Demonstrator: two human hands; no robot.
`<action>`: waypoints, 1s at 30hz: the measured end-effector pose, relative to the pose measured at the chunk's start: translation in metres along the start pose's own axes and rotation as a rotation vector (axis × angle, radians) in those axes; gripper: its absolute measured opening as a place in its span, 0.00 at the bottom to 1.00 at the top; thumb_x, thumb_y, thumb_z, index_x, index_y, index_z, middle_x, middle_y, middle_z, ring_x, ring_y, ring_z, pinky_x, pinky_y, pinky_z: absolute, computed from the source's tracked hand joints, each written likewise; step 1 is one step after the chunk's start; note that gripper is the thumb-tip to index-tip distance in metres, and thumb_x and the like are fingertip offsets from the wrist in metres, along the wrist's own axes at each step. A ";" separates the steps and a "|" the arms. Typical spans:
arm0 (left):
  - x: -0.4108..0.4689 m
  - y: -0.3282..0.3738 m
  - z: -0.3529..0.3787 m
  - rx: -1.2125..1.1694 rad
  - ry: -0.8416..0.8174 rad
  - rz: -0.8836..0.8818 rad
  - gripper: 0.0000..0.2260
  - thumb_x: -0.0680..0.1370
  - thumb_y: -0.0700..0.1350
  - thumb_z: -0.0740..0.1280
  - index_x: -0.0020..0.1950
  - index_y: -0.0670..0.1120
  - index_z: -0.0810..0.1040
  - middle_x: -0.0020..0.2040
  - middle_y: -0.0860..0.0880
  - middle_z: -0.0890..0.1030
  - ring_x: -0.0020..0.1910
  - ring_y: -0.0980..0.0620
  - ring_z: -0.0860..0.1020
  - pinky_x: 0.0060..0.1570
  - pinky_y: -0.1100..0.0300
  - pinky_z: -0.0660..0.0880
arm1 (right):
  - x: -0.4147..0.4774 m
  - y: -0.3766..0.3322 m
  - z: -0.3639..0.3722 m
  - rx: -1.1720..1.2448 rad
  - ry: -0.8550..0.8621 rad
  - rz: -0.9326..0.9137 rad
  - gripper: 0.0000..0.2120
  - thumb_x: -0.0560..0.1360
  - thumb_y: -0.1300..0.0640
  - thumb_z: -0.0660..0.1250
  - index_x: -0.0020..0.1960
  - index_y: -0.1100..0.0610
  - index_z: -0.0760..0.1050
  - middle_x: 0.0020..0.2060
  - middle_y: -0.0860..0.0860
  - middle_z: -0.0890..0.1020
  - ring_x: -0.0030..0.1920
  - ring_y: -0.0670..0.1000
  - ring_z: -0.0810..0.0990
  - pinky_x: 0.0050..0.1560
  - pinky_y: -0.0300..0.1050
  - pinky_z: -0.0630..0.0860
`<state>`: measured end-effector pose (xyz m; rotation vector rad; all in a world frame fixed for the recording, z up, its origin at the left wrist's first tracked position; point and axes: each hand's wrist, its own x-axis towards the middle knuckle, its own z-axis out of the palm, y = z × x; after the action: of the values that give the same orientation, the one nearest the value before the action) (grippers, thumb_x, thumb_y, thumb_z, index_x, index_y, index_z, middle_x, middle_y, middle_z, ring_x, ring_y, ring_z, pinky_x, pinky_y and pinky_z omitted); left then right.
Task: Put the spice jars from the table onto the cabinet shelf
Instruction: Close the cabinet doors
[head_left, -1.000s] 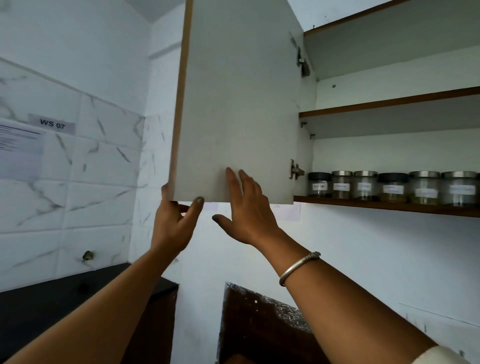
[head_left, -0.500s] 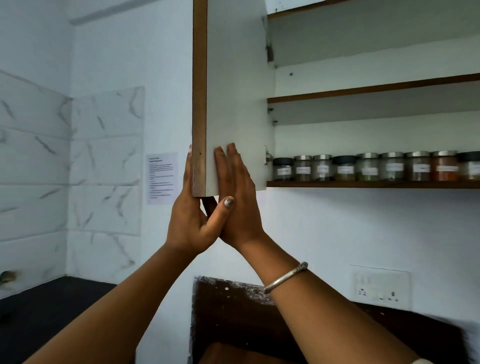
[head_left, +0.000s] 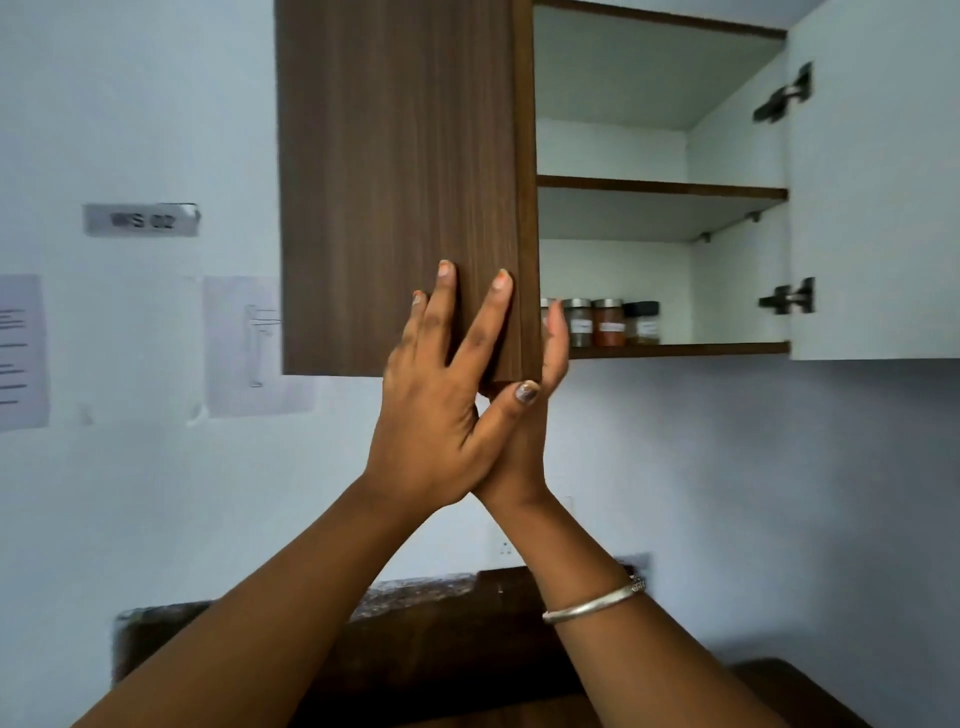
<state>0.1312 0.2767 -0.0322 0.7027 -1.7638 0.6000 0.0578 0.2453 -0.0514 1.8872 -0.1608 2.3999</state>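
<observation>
Nearest to you, both forearms rise and cross at the wrists, a metal bangle (head_left: 595, 605) on the right one, and both hands meet at the bottom corner of the left cabinet door (head_left: 400, 182). Your left hand (head_left: 441, 415) lies flat on the door's wood-grain front, fingers spread and thumb hooked under the lower edge; that grip is released, pressing and holding nothing. Your right hand (head_left: 540, 415) sits behind the door's free edge, palm against its inner side, fingertips just showing past it, also empty. Big change from a second ago: then you saw the pale inside face of this door swung wide, and half a second ago it stood edge-on; now its dark front faces you, so it has swung most of the way shut, and your view has swung rightward. I'd judge you're closing up, which suggests the loading is finished. Watch that right hand, though: it sits in the closing gap and could get pinched. Further back, the spice jars (head_left: 608, 322) stand in a row on the bottom cabinet shelf (head_left: 675, 349), four partly visible to the right of the door, one behind your fingers. The rest of the row seen earlier is hidden behind the door now. Labels are too blurred to read. The right door (head_left: 878, 208) hangs open. The counter (head_left: 415, 649) below is dark and mostly cut off, so I can't tell whether any jars remain there.
</observation>
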 end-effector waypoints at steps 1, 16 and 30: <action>0.003 0.001 0.010 0.027 -0.015 -0.029 0.28 0.75 0.63 0.50 0.71 0.65 0.41 0.78 0.49 0.46 0.76 0.43 0.48 0.71 0.38 0.56 | 0.001 0.006 -0.011 -0.060 0.029 -0.010 0.25 0.79 0.56 0.58 0.66 0.30 0.57 0.62 0.28 0.70 0.64 0.40 0.72 0.55 0.39 0.76; 0.074 -0.037 0.228 0.303 -0.125 -0.310 0.30 0.75 0.65 0.43 0.68 0.62 0.26 0.75 0.46 0.31 0.73 0.38 0.33 0.69 0.36 0.40 | 0.041 0.194 -0.125 -0.664 -0.285 0.263 0.33 0.75 0.43 0.58 0.75 0.47 0.47 0.71 0.54 0.65 0.69 0.52 0.66 0.65 0.51 0.71; 0.091 -0.113 0.320 0.489 -0.088 -0.351 0.30 0.73 0.65 0.42 0.68 0.61 0.27 0.70 0.50 0.25 0.71 0.43 0.28 0.69 0.40 0.34 | 0.052 0.315 -0.126 -1.154 -0.426 0.056 0.33 0.71 0.49 0.69 0.70 0.64 0.65 0.72 0.62 0.63 0.74 0.63 0.58 0.69 0.64 0.61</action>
<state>-0.0202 -0.0405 -0.0286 1.3612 -1.5285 0.7711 -0.1173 -0.0494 -0.0397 1.6576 -1.2826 1.2770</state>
